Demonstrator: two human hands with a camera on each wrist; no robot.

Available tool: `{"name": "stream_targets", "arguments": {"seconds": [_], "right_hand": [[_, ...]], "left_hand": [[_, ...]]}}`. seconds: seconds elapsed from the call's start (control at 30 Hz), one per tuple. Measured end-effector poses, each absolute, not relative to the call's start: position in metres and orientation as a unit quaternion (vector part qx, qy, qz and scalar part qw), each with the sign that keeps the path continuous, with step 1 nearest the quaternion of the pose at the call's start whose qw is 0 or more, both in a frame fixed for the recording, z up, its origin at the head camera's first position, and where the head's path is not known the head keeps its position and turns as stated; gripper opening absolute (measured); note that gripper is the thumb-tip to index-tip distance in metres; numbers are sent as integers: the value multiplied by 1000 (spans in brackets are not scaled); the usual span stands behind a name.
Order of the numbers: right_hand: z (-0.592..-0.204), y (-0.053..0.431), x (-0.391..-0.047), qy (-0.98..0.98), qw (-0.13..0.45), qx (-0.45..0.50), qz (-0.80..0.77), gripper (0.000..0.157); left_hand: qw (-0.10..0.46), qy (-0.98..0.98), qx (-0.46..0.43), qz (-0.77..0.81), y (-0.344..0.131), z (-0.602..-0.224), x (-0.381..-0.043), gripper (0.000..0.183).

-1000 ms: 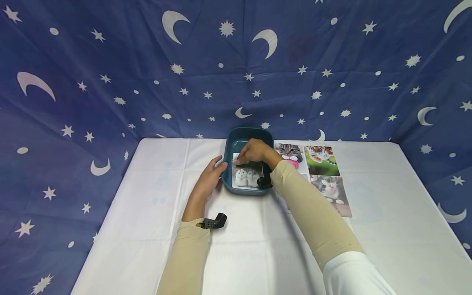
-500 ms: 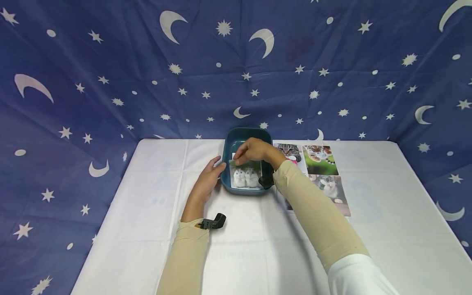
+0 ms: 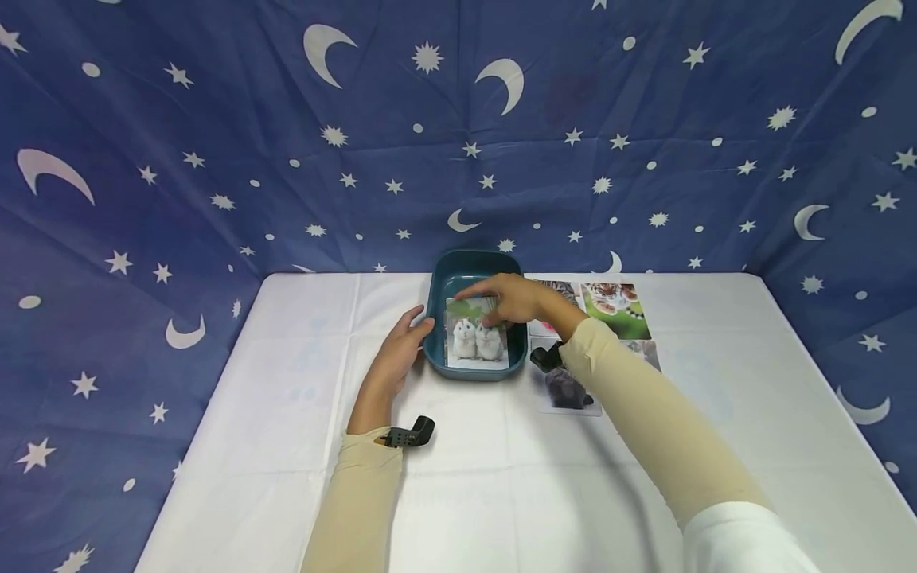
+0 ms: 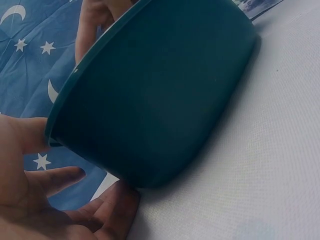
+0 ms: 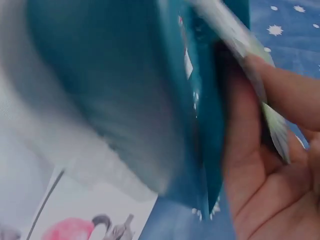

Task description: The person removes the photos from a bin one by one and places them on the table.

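Note:
A teal plastic tub (image 3: 514,362) stands at the back edge of the table. My right hand (image 3: 512,298) reaches over it and pinches a picture card (image 3: 476,342) printed with two small white animals. In the right wrist view, the thumb lies against one face of the card and the fingers behind it, above the tub's rim. My left hand (image 3: 399,350) rests at the tub's left side. Its thumb (image 4: 37,134) touches the rim, while a lower finger (image 4: 120,205) reaches the wall near the base and the other fingers are spread.
Right of the tub lie several picture cards on the white tablecloth (image 3: 458,493), among them a tiger card (image 3: 616,309) and a card with a dark furry animal (image 3: 566,388). The right forearm covers part of them. A blue moon-and-star curtain (image 3: 358,103) hangs behind.
My right hand and forearm have shifted to the right, and its grip has moved to the card's upper right. The dark-animal card now shows more. The left hand keeps its place at the tub.

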State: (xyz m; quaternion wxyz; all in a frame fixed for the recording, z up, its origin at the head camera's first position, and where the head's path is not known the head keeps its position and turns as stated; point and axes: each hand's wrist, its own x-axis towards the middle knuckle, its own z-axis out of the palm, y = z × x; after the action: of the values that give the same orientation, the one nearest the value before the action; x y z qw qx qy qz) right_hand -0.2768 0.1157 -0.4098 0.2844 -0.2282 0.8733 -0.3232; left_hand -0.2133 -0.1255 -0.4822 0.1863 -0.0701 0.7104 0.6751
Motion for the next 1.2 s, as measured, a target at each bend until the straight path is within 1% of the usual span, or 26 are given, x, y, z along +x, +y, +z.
{"name": "stream_targets", "arguments": {"seconds": [0.1,0.27,0.33,0.67,0.87,1.0,1.2], "right_hand": [[-407,132,-270,878,235,-211,-360,66],[-401,177,-254,860,149,-139,-468,52],[-400,200,-245,862,124,-124,-476,48],[-415,341,-189,908,71,-27,-412,48],[-426,400,-165,930,66,9,-362,49],[-435,422,-155,936,88,17,-340,53],[-455,440,-148,927,129,45,-350,59]], "left_hand": [[187,711,-69,674,-124,-483,-213,60],[186,708,-71,678,-123,-483,-214,62],[185,706,-71,680,-124,-482,-214,62],[185,707,-73,678,-126,-481,-215,62],[185,707,-79,678,-127,-482,-215,62],[190,710,-76,674,-126,-482,-215,61],[190,707,-73,677,-128,-482,-214,60]]}}
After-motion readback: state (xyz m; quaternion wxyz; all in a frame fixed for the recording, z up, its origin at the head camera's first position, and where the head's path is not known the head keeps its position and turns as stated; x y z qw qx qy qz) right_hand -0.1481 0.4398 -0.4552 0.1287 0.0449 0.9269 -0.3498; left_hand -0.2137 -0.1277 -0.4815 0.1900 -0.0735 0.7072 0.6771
